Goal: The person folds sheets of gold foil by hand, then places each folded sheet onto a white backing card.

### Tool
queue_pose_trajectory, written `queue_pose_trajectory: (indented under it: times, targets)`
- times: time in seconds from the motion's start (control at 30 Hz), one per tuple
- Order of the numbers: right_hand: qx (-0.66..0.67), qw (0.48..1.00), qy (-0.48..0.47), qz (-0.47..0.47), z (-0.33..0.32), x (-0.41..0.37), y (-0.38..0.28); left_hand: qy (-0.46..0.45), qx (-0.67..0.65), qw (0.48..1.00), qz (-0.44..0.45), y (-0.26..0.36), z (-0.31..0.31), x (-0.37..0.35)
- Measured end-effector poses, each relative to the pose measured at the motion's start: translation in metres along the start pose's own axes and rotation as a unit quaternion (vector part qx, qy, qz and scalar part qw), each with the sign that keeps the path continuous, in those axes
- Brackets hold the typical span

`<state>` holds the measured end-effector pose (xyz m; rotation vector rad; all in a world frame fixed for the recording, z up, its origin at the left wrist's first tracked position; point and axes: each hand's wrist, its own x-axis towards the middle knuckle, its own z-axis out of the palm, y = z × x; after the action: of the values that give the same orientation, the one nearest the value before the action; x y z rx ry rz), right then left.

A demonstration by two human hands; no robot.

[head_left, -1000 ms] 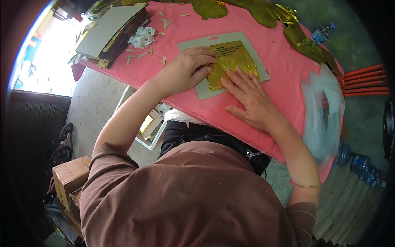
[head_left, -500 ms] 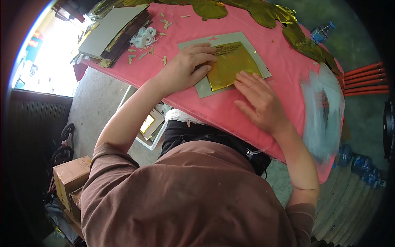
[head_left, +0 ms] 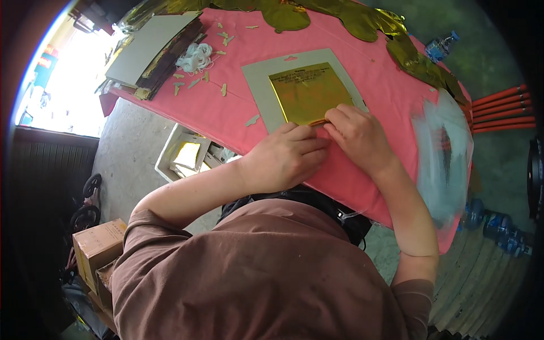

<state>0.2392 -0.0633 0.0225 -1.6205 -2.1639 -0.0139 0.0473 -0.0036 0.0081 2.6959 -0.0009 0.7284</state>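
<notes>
A folded gold foil sheet [head_left: 310,93] with small print along its top lies on a grey card [head_left: 258,79] that has a hanger hole. The card rests on the pink tablecloth [head_left: 396,147]. My left hand [head_left: 288,156] is at the foil's lower edge, its fingers curled and closed on that edge. Just to the right, my right hand [head_left: 358,133] pinches the foil's lower right edge between thumb and fingers. The fingertips of both hands are close together.
Stacked cards [head_left: 150,48] stand at the back left, beside a bundle of white string [head_left: 196,58] and several small clips. Gold foil [head_left: 357,20] lines the far edge. Clear plastic [head_left: 445,158] lies at the right. Below the table is a white bin [head_left: 165,156].
My left hand has moved from the foil's upper left down to its lower edge and closed there. My right hand has changed from lying flat to pinching the edge.
</notes>
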Motion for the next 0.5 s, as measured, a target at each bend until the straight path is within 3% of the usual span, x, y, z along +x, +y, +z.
queue_pose_trajectory:
  times: [0.23,0.5]
  targets:
    - [-0.027,0.999,-0.028,0.003,0.006,0.006,0.003,-0.012,-0.024,1.000,-0.006,-0.002,-0.001,-0.001]
    - [-0.031,0.999,0.020,-0.028,0.014,0.009,0.007,-0.013,-0.034,0.999,-0.017,0.000,-0.003,-0.004]
